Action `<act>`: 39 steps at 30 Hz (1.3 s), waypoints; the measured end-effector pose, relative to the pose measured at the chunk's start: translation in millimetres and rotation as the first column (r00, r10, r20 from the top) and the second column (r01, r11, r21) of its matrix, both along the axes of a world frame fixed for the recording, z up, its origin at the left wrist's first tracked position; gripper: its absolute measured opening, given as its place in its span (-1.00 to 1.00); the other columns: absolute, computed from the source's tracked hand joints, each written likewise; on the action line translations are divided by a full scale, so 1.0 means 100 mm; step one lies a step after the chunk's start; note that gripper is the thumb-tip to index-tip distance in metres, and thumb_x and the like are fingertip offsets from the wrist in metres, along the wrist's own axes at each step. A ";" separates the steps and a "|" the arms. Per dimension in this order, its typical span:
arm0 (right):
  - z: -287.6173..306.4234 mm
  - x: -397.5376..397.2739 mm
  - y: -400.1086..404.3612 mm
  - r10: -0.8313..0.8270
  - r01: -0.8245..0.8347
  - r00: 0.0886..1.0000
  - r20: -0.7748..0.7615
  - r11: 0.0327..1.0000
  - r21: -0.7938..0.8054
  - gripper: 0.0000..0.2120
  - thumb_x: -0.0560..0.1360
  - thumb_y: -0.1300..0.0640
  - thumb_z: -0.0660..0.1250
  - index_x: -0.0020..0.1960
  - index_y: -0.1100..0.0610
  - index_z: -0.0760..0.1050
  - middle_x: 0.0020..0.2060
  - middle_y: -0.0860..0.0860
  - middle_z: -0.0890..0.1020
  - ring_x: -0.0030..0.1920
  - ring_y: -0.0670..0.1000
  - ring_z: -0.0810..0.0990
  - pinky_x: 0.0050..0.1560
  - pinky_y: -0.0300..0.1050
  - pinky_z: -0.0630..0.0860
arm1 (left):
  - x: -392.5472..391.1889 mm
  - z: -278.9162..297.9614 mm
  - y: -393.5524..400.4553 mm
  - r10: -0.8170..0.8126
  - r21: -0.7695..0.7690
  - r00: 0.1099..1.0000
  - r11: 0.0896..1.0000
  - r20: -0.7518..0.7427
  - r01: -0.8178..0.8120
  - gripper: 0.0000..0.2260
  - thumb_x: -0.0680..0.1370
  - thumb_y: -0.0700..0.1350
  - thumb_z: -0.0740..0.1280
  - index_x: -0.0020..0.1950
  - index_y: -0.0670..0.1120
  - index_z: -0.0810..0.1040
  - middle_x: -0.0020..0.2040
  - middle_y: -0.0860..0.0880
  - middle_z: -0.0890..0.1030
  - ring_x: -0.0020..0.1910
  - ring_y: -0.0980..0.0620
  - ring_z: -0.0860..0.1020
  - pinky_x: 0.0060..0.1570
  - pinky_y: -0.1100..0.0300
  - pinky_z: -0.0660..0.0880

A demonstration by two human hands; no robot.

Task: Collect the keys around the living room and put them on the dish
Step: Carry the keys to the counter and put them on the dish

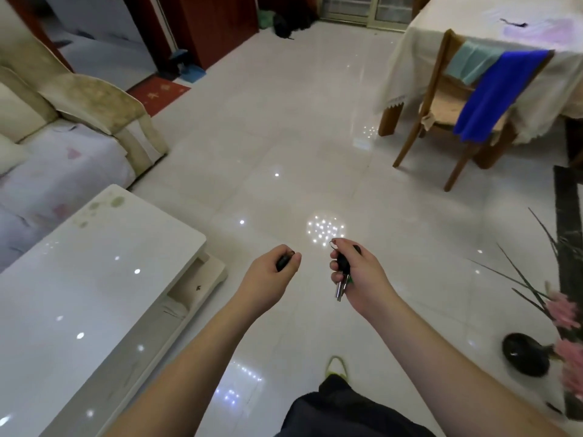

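Both my hands are held out over the shiny white floor. My left hand [269,274] is closed around a small dark key fob [283,262], only partly visible between the fingers. My right hand [359,272] grips a bunch of keys [342,277] with a black head, a wire ring at the top and silver blades hanging down below the fingers. No dish is in view.
A glossy white coffee table [79,310] stands at my left, with a beige sofa [63,127] behind it. A wooden chair [457,115] draped with blue and teal cloths stands by a cloth-covered table [504,33] at the far right. A black vase [525,357] with pink flowers sits at the right.
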State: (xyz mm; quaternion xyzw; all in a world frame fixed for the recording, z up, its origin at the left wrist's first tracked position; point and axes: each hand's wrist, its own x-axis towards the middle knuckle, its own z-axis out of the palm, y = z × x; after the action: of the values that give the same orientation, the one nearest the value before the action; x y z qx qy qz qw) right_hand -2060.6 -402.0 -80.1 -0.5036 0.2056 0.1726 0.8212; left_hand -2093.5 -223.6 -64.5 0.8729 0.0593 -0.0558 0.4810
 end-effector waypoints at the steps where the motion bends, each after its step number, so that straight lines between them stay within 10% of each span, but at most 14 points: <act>1: 0.02 0.18 -0.01 0.003 -0.003 1.000 0.000 1.000 -0.005 -0.86 0.50 0.16 0.40 0.01 0.20 0.57 -0.36 0.01 0.57 -0.41 -0.04 0.49 -0.49 -0.22 0.36 | 0.17 0.04 0.01 0.010 0.013 1.000 1.000 0.002 -0.010 -0.70 0.56 0.10 0.24 -0.21 -0.11 0.42 -0.40 0.03 0.34 -0.47 0.13 0.26 -0.51 0.37 0.23; 39: -0.01 6.11 2.10 0.065 -0.062 0.997 0.048 0.995 -0.075 -0.89 0.55 0.18 0.33 0.02 0.20 0.58 -0.30 0.05 0.56 -0.39 -0.02 0.50 -0.44 -0.18 0.39 | 6.07 -0.11 2.35 0.159 -0.187 0.987 0.969 -0.031 -0.162 -0.72 0.52 0.14 0.23 -0.25 -0.04 0.43 -0.45 0.11 0.35 -0.47 0.09 0.26 -0.44 0.20 0.23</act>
State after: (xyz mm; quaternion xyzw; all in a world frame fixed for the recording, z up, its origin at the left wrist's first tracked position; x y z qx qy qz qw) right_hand -1449.2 -191.5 -81.4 -0.5437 0.1749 0.1783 0.8012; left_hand -1486.3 11.3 -75.3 0.8153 0.1278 -0.0288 0.5641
